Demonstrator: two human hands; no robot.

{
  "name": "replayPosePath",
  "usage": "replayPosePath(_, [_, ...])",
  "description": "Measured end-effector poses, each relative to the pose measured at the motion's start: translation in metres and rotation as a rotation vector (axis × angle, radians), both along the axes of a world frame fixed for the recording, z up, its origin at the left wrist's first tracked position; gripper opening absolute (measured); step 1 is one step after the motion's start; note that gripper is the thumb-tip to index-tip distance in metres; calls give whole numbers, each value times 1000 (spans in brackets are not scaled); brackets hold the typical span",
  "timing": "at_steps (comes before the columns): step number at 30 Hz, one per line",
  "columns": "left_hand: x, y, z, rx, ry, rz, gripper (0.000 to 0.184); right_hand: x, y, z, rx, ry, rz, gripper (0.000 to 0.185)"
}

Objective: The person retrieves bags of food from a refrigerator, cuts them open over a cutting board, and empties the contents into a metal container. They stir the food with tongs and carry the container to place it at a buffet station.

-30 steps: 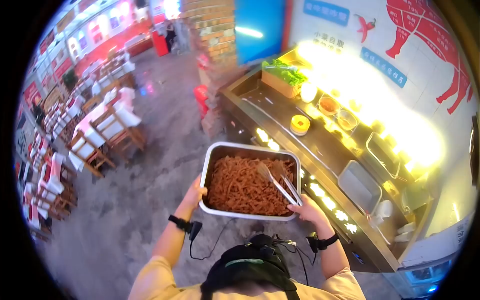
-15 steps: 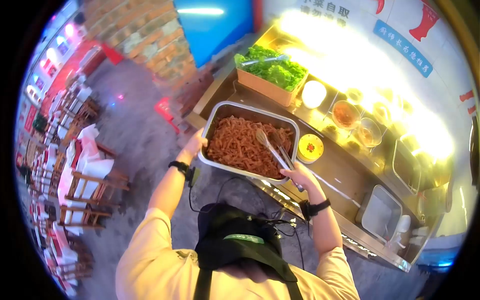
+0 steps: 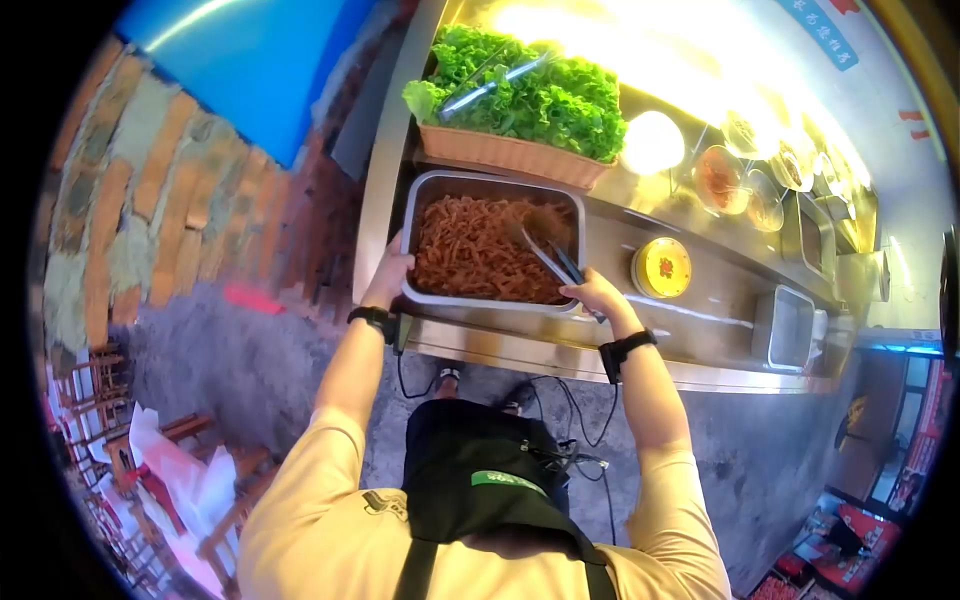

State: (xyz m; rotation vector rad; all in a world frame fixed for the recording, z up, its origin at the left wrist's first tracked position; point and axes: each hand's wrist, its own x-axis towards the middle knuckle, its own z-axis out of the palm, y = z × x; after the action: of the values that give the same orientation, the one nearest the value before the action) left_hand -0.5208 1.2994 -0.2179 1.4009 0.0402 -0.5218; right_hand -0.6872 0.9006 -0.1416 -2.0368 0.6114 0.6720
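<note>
A rectangular metal tray (image 3: 490, 299) full of brown-red shredded strips of food (image 3: 465, 250) is over the left end of the counter, in front of the lettuce. My left hand (image 3: 390, 274) is closed around its left rim near the front corner. At the right front corner, my right hand (image 3: 600, 295) grips the tray, with the handles of metal tongs (image 3: 550, 262) under its fingers. The tongs' tips lie in the food. Whether the tray's base fully touches the counter is hidden.
A basket (image 3: 510, 155) of green lettuce (image 3: 535, 105) with another pair of tongs (image 3: 495, 85) stands behind the tray. To the right are a round yellow container (image 3: 662, 267), several bowls (image 3: 722, 180) and a metal pan (image 3: 790, 325). The steel counter edge (image 3: 520, 350) runs in front.
The tray has gone from overhanging the counter's front corner to over its left end, close against the lettuce basket. Both hands kept their grip, and the view has turned toward the counter.
</note>
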Motion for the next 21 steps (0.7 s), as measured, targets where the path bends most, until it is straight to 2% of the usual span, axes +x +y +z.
replayPosePath(1, [10,-6,-6,2,48,-10,88,13,-2,-4,2,48,-10,50])
replayPosePath(3, [7,-8,-12,-44,23,-44,88,3,7,-10,-208,27,15,60])
replayPosePath(5, [3,-10,-14,26,-35,-45,86,-10,7,-4,-277,-51,87,68])
replayPosePath(7, [23,-21,-25,73,-198,-55,83,-24,20,-7,-627,-282,209,63])
replayPosePath(10, [22,-18,-21,186,-222,-89,79,-36,43,36,-589,-188,189,53])
replayPosePath(12, [18,-20,-7,252,-263,-123,79,-34,48,43,-622,-109,134,46])
replayPosePath(14, [7,-23,13,623,-315,-136,82,-22,53,30,-651,-30,60,39])
replayPosePath(16, [-8,-11,15,802,-376,-294,82,-7,59,3,-694,11,-66,29])
replayPosePath(17, [-16,-7,21,899,-242,-387,80,3,67,-2,-595,54,-100,25])
replayPosePath(19, [-24,-6,10,908,-245,-404,75,16,84,-17,-548,-74,78,22])
replayPosePath(21, [-28,-5,3,912,-251,-427,71,29,113,13,-532,-143,121,23])
